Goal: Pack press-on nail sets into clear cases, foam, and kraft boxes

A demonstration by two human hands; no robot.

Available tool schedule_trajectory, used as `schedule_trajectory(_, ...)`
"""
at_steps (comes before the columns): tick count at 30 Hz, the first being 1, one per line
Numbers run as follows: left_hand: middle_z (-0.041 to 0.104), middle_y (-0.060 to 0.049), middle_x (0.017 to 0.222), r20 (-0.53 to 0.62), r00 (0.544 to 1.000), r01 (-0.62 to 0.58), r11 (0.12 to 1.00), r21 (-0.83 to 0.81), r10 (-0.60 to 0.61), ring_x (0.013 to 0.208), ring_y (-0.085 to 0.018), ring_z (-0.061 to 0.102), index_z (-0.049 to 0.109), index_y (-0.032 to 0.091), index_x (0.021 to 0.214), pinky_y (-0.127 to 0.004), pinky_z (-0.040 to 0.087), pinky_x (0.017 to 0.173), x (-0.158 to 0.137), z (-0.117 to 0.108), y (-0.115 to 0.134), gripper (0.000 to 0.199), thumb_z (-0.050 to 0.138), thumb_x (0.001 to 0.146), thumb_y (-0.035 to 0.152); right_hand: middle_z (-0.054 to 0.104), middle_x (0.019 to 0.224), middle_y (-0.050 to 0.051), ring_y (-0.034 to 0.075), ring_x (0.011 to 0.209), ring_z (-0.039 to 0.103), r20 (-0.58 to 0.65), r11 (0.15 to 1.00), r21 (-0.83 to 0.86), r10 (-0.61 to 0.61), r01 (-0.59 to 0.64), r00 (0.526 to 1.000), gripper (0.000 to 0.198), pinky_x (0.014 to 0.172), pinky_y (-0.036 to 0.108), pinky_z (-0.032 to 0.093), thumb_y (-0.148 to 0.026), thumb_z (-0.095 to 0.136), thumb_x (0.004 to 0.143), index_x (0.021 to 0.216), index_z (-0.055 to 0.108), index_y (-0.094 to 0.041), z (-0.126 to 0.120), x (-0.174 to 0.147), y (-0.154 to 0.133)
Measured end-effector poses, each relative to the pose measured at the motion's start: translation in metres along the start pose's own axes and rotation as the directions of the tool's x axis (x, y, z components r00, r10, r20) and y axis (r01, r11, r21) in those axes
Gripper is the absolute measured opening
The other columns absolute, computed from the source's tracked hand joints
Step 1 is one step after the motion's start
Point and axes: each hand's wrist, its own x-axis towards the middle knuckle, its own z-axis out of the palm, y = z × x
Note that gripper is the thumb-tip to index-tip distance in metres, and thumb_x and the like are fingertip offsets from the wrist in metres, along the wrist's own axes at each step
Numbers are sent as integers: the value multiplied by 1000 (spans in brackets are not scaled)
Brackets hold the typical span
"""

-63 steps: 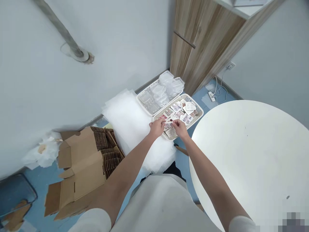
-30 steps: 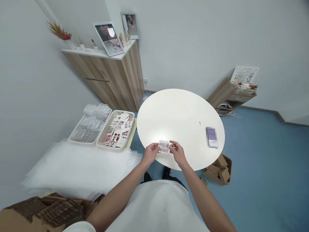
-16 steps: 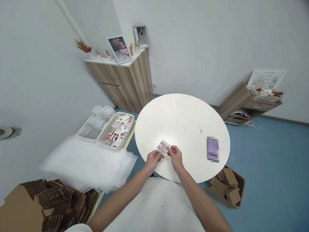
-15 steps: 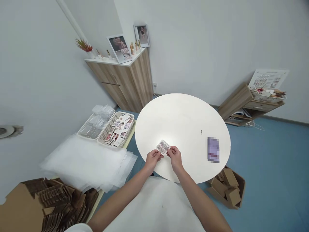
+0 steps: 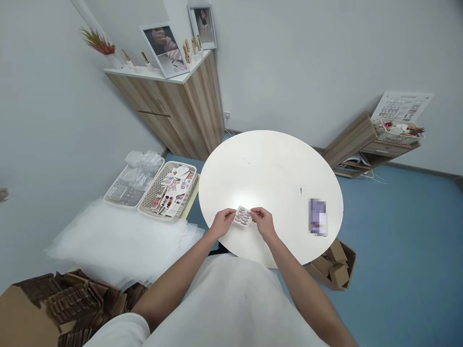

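A small pale case of press-on nails (image 5: 242,216) is held just above the near part of the round white table (image 5: 269,159). Rows of pinkish, glittery nails show in it. My left hand (image 5: 223,222) pinches its left edge between thumb and fingers. On the opposite edge, my right hand (image 5: 263,221) grips it the same way. The case's underside is hidden.
A pixelated purple item (image 5: 318,217) lies at the table's right. Leftward stand a white basket of nail cards (image 5: 168,190), a basket of clear cases (image 5: 135,178), white sheets (image 5: 119,246) and folded cardboard (image 5: 68,308). A box of cartons (image 5: 336,265) is on the floor.
The case has been turned from tilted to nearly square-on, and my left hand has shifted up along its left side. My view has moved slightly.
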Motion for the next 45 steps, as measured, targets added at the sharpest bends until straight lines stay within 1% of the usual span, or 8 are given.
schedule_trajectory(4,65,-7,81,-29,992,116,986,-118,-121,72,-17,62,60,15,94,-30,45,72,-1,-4,-10,32,55,72,37,55,64,-1,10,55,48,-84,998,51,24,-20,996,26,59,28,42,-39,65,61,74,60,-18,8,2,1)
schedule_trajectory(11,64,-4,75,-14,984,168,964,-208,-175,69,-15,62,56,16,78,-29,46,71,-6,-6,-20,25,57,69,39,55,65,0,11,57,50,-155,996,80,39,-27,987,26,62,29,45,-40,64,63,77,59,-18,26,1,6)
schedule_trajectory(16,63,-3,68,-14,991,126,981,-146,-129,65,-14,60,56,16,74,-28,46,67,11,-21,-19,24,57,68,39,56,69,0,13,62,56,-70,986,-166,-17,6,997,37,64,30,45,-38,57,69,101,54,-20,29,-4,15)
schedule_trajectory(23,63,-3,70,36,996,82,988,131,-87,63,-15,58,61,17,80,-27,44,62,25,-46,-38,22,53,71,35,57,84,-1,11,63,53,214,817,-564,7,118,977,70,66,27,43,-17,58,66,129,33,-30,37,-2,37)
schedule_trajectory(27,64,-5,78,-17,992,127,974,188,-126,69,-16,59,59,17,96,-29,45,67,26,-53,-50,29,52,73,33,59,87,1,13,64,53,204,748,-655,35,110,978,73,63,26,41,-19,60,65,131,30,-27,47,7,53)
schedule_trajectory(32,57,-8,102,95,989,72,939,336,-110,88,-17,55,52,18,111,-30,43,77,24,-61,-69,41,54,70,21,55,98,6,18,83,53,181,606,-788,53,112,982,70,68,27,40,-23,59,69,131,29,-24,56,20,71)
schedule_trajectory(38,46,-10,108,219,974,-94,793,602,-51,106,-22,43,40,16,123,-35,34,92,26,-67,-83,56,50,68,14,50,100,10,25,91,46,165,411,-898,-17,157,986,64,72,32,37,-25,62,68,126,36,-23,68,29,82)
schedule_trajectory(45,44,-12,110,252,967,-161,657,737,-45,104,-26,42,30,15,130,-38,34,89,22,-72,-82,60,47,72,20,46,105,11,25,92,43,103,343,-932,-57,116,993,68,74,35,34,-33,60,70,130,28,-25,78,30,88)
